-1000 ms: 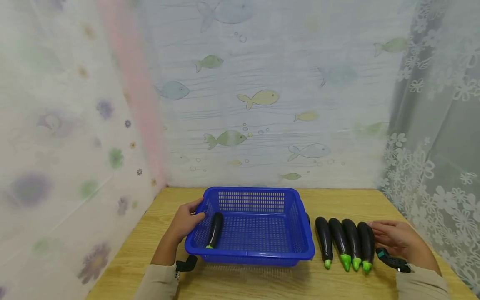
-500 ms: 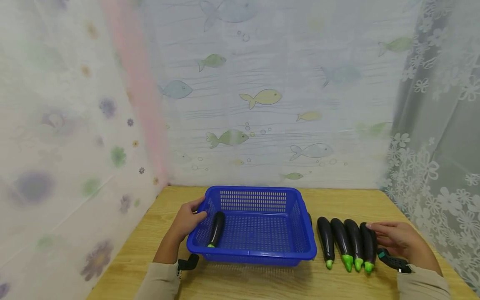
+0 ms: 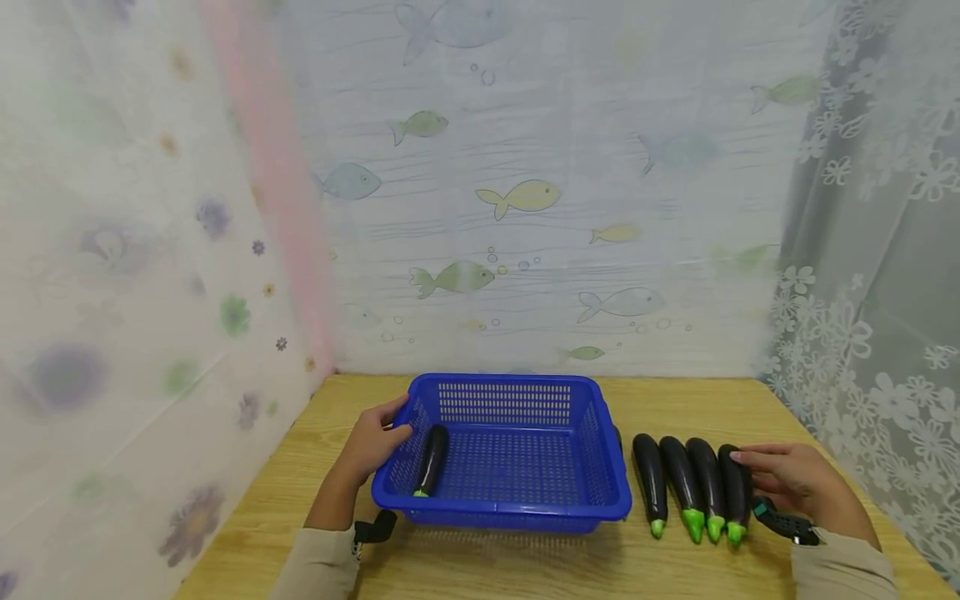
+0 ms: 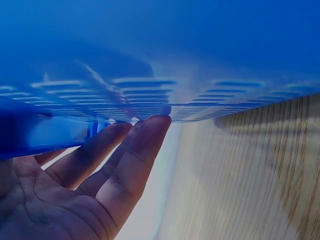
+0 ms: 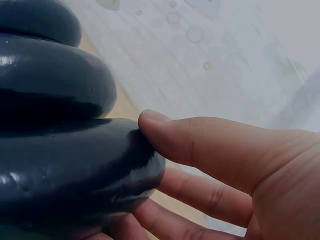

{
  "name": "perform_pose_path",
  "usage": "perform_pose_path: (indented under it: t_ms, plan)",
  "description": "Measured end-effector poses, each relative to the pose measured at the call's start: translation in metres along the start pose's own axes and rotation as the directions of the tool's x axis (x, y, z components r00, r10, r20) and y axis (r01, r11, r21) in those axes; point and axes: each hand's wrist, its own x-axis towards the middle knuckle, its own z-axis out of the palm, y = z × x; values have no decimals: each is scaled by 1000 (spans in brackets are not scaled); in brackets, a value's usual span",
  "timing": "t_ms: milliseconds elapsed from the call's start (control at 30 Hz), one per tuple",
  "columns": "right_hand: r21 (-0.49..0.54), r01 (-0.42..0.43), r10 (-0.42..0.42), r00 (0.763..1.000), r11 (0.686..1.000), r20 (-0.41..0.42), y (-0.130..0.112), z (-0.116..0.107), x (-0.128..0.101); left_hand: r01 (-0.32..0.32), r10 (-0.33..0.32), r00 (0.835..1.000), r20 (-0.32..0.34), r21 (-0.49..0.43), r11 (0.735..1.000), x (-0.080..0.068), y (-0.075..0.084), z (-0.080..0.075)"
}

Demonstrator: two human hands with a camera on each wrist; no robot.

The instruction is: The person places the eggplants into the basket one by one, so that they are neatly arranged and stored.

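A blue plastic basket with slotted walls stands on the table, one dark eggplant lying inside along its left wall. My left hand holds the basket's left rim, thumb over the edge; in the left wrist view its fingers reach against the slotted outer wall. Several eggplants lie side by side right of the basket, green stem ends toward me. At the rightmost eggplant, my right hand grips its far end: in the right wrist view the thumb presses on top and fingers curl beneath.
The wooden table meets a fish-patterned sheet at the back. A flowered sheet hangs at the left and a lace curtain at the right. Something dark shows partly behind the basket's right wall.
My right thumb lies a little further over the rightmost eggplant's end than a second ago. The left hand stays on the basket rim, and the view shifts slightly.
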Motion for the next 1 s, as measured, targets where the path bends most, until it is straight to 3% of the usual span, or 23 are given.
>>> perform_pose_path:
  t_ms: [167, 467, 767, 1000]
  plan:
    - [31, 15, -15, 1000, 999, 9, 0, 0, 0, 0, 0, 1000, 1, 3, 1000, 0, 0, 0]
    - [-8, 46, -46, 998, 999, 51, 1, -4, -7, -3, 3, 1000, -4, 9, 1000, -1, 1, 0]
    - [-31, 39, -39, 999, 999, 2, -3, -10, -9, -15, 15, 1000, 0, 5, 1000, -1, 1, 0]
    - [68, 74, -73, 997, 995, -16, -6, -7, -7, -15, 15, 1000, 1, -2, 1000, -1, 1, 0]
